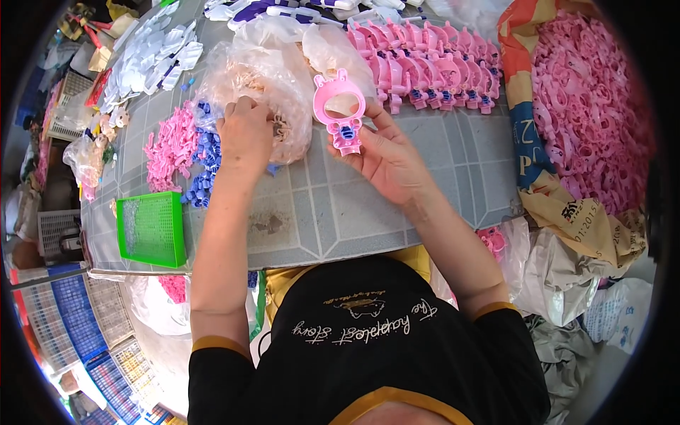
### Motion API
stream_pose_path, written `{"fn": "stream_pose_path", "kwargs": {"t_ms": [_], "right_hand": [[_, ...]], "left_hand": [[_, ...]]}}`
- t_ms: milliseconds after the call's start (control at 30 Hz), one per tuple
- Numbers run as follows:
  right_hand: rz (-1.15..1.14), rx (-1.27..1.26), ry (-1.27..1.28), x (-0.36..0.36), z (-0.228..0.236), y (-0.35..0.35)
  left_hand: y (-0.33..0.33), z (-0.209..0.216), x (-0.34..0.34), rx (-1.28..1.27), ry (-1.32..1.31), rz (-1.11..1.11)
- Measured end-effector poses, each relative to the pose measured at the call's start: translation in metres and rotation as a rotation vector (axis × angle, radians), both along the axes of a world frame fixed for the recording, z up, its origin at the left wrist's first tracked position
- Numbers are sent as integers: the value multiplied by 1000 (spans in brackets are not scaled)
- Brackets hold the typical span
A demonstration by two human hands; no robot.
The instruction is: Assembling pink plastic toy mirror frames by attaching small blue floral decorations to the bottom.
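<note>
My right hand holds up a pink plastic toy part between thumb and fingers. The part has a rabbit-eared ring on top and a narrower body with a dark blue piece fixed in it. My left hand is at the near side of a clear plastic bag full of small beige parts. Its fingers are curled and drawn together, and whatever lies between them is hidden. Just left of that wrist are a pile of small blue parts and a pile of small pink parts.
Rows of similar pink parts lie at the back right of the grey table. A large sack of pink parts stands at the right edge. A green tray sits front left, white pieces back left.
</note>
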State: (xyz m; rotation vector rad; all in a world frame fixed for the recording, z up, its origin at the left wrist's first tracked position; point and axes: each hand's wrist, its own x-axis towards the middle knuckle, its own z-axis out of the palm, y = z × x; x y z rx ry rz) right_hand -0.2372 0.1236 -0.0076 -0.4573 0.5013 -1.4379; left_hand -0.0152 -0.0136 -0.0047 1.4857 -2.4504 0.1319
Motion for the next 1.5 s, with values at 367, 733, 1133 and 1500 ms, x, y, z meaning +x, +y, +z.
{"fn": "stream_pose_path", "kwargs": {"t_ms": [367, 733, 1133, 1500], "right_hand": [[13, 41, -17, 2, 0, -1], [58, -12, -18, 2, -3, -2], [-23, -153, 166, 11, -7, 3], [-22, -123, 217, 11, -2, 0]], "left_hand": [[44, 34, -3, 119, 650, -330], [95, 47, -29, 185, 854, -252], [102, 33, -54, 42, 921, -98], [100, 34, -55, 136, 979, 9]]}}
